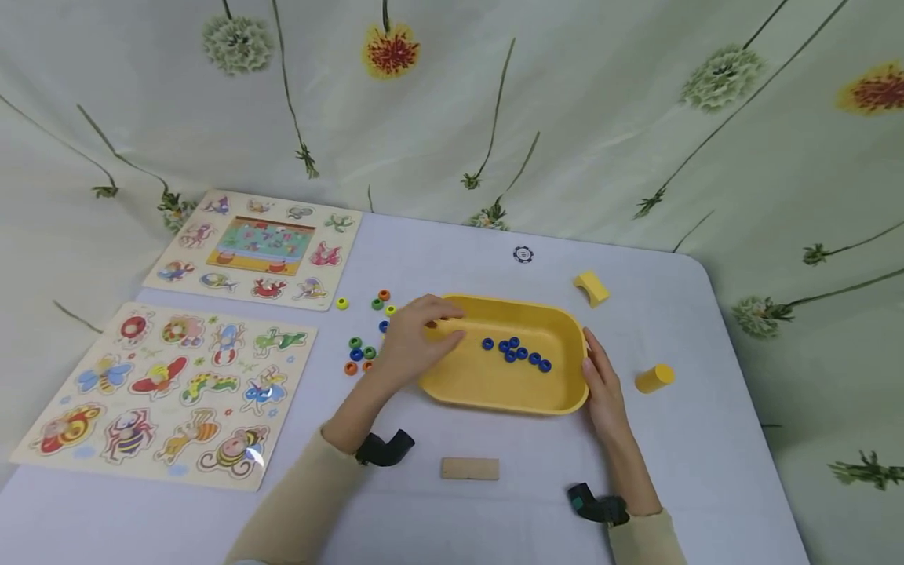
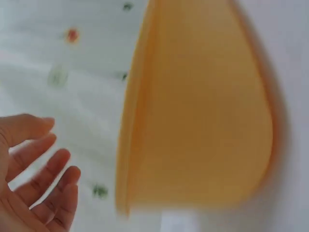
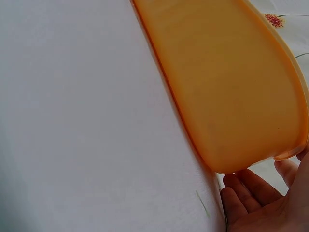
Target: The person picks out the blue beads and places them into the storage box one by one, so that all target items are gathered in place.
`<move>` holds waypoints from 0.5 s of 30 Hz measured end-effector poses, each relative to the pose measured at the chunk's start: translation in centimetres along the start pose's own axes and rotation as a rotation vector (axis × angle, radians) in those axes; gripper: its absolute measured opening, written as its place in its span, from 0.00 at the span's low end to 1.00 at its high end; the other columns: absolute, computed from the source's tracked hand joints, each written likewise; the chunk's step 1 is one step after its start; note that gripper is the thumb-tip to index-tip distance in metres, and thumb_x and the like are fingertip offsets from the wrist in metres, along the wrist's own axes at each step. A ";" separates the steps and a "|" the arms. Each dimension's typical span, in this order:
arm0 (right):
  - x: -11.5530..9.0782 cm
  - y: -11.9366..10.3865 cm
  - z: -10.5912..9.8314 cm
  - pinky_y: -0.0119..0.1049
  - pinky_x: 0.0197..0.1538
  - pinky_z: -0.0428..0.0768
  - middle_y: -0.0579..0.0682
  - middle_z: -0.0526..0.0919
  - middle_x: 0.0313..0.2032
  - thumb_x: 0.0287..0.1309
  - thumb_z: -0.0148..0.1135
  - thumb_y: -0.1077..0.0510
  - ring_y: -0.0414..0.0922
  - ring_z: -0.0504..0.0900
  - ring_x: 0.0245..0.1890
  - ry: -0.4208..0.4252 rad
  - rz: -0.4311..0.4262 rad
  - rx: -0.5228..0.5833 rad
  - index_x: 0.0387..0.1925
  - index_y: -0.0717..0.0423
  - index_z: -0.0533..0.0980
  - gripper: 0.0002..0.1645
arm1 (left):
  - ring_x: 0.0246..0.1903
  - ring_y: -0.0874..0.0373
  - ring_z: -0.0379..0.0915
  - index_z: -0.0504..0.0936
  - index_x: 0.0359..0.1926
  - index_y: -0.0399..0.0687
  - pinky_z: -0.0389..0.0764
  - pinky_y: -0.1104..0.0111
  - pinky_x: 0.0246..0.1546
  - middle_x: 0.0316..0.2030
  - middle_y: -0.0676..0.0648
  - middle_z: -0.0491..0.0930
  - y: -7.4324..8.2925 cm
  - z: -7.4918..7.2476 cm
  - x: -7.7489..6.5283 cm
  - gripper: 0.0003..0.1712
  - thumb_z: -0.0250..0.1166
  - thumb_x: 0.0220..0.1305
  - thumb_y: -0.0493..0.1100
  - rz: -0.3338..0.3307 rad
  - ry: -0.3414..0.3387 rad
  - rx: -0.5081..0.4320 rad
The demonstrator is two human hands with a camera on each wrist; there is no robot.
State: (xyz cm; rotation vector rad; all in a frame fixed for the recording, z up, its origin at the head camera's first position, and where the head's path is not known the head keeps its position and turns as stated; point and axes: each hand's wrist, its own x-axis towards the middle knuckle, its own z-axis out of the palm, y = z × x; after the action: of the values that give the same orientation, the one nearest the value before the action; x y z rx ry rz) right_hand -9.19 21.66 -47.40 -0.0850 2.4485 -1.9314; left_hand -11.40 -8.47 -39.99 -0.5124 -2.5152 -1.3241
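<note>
A yellow plastic tray (image 1: 466, 396) holds several blue beads (image 1: 521, 353), grouped in its middle and right part. My left hand (image 1: 417, 337) is over the tray's left end. In the left wrist view its fingers (image 2: 41, 186) are spread and loosely bent, with nothing between them and a gap to the tray wall (image 2: 203, 106). At the opposite end, my right hand (image 1: 606, 392) holds the tray by its short side. The right wrist view shows its fingertips against the outer wall (image 3: 231, 87) and the thumb up by the rim.
Loose coloured beads (image 1: 355, 343) lie left of the tray, partly behind the left forearm. Two picture puzzle boards (image 1: 162, 392) cover the table's left side. A yellow arch block (image 1: 592, 289) and yellow cylinder (image 1: 655, 378) stand to the right. A wooden block (image 1: 470, 468) lies in front.
</note>
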 end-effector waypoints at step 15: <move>-0.5 -1.5 0.3 0.17 0.52 0.64 0.49 0.57 0.64 0.67 0.37 0.56 0.44 0.60 0.60 0.011 0.007 0.050 0.66 0.44 0.52 0.26 | 0.47 0.48 0.68 0.78 0.43 0.34 0.65 0.53 0.48 0.44 0.37 0.76 -8.6 -4.1 -3.2 0.17 0.65 0.51 0.36 -0.262 0.256 -0.273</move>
State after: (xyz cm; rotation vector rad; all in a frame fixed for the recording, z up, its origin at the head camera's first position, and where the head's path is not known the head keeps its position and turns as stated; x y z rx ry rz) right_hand -8.60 21.03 -46.03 -0.0645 2.4015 -1.9944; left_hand -11.89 -16.94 -45.28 -0.0530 -2.2601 -1.7203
